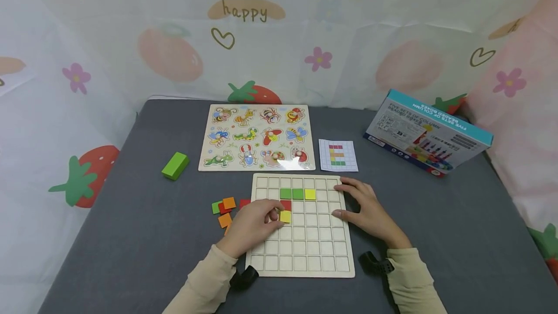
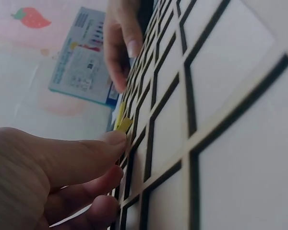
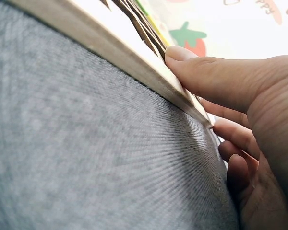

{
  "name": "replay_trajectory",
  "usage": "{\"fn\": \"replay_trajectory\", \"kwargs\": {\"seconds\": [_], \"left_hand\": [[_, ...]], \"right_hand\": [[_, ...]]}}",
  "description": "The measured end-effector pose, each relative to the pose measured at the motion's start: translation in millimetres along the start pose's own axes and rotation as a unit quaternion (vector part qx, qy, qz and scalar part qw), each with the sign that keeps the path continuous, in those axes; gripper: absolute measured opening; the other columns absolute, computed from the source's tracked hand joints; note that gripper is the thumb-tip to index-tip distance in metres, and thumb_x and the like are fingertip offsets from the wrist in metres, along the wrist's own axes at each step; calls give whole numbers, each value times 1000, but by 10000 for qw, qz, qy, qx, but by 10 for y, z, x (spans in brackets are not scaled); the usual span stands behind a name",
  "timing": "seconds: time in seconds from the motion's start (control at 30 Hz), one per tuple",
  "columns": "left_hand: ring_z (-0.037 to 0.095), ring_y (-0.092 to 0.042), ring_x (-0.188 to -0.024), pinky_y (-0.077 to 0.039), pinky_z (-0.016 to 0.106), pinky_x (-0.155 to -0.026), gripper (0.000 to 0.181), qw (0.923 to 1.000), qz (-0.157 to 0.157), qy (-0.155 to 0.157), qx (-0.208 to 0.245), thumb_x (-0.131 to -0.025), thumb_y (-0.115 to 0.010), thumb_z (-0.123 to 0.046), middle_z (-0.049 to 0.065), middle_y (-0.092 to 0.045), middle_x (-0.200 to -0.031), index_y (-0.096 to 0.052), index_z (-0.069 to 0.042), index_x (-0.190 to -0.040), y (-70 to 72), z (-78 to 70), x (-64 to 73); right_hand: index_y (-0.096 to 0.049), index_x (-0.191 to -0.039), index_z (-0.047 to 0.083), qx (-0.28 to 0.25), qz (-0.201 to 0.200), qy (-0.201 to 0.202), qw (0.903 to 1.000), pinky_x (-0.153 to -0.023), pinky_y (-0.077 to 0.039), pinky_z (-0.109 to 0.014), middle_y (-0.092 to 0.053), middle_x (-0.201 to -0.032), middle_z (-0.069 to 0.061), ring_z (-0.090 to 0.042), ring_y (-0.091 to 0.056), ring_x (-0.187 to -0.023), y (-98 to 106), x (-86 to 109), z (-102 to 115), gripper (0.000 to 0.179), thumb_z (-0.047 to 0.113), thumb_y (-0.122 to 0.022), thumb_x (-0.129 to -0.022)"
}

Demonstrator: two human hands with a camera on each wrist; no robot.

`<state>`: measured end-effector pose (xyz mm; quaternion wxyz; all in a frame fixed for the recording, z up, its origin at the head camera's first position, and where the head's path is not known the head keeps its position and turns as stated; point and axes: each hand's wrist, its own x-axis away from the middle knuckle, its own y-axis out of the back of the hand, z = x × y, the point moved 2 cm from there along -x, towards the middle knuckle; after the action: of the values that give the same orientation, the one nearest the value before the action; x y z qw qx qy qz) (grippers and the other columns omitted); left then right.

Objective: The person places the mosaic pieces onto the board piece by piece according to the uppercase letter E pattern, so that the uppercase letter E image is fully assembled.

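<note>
A pale wooden grid board (image 1: 314,261) lies on the table in front of me. Thumb and fingers of my left hand (image 1: 250,224) pinch a yellow square tile (image 1: 285,216), tilted at the board surface in the left wrist view. Just above it sits a red tile (image 1: 286,205), partly covered by my fingers. One row higher are two green tiles (image 1: 298,194) and another yellow tile (image 1: 310,194). My right hand (image 1: 366,210) rests on the board's right edge near the top corner, its thumb (image 3: 201,72) on the upper face and the fingers spread along the edge.
Loose orange (image 1: 228,203), red and green tiles lie left of the board, some behind my left hand. Farther back are a green block (image 1: 176,165), an insect puzzle board (image 1: 257,149), a pattern card (image 1: 338,156) and a cardboard box (image 1: 429,132).
</note>
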<state>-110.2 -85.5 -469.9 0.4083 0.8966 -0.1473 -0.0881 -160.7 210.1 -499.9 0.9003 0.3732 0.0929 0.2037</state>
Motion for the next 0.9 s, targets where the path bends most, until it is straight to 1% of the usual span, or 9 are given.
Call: {"fn": "replay_trajectory", "kwargs": {"seconds": [0.3, 0.5, 0.7, 0.9], "left_hand": [[7, -46, -65, -39, 22, -58, 22, 9995, 183, 13, -256, -83, -76, -26, -12, -53, -76, -68, -20, -102, -25, -12, -19], [8, -47, -71, -39, 23, -64, 23, 9990, 256, -75, -372, -82, -76, -27, -9, -54, -78, -68, -19, -102, -29, -12, -5], [8, -47, -74, -39, 23, -65, 19, 9988, 170, -161, -439, -85, -74, -31, -8, -53, -77, -69, -21, -101, -46, -7, 6], [8, -47, -75, -40, 23, -66, 17, 9986, 88, -226, -464, -85, -73, -29, -9, -52, -77, -69, -21, -100, -47, 2, 6]], "right_hand": [[-50, -138, 24, -16, 11, -84, 10000, -102, -28, -58, -31, -152, 2, -26, -24, -134, 3, 9, -1, 63, 46, -72, -82], [-51, -137, 24, 9, -3, -69, 10000, -102, -28, -57, -31, -152, 2, -26, -25, -134, -3, 19, -3, 64, 47, -73, -82], [-51, -137, 24, -12, 17, 2, 10000, -101, -28, -56, -31, -152, 2, -26, -25, -134, 4, 10, 4, 63, 45, -73, -82], [-51, -137, 23, -12, 31, -25, 10000, -101, -29, -56, -31, -152, 2, -25, -25, -133, 6, 2, 10, 63, 44, -73, -82]]}}
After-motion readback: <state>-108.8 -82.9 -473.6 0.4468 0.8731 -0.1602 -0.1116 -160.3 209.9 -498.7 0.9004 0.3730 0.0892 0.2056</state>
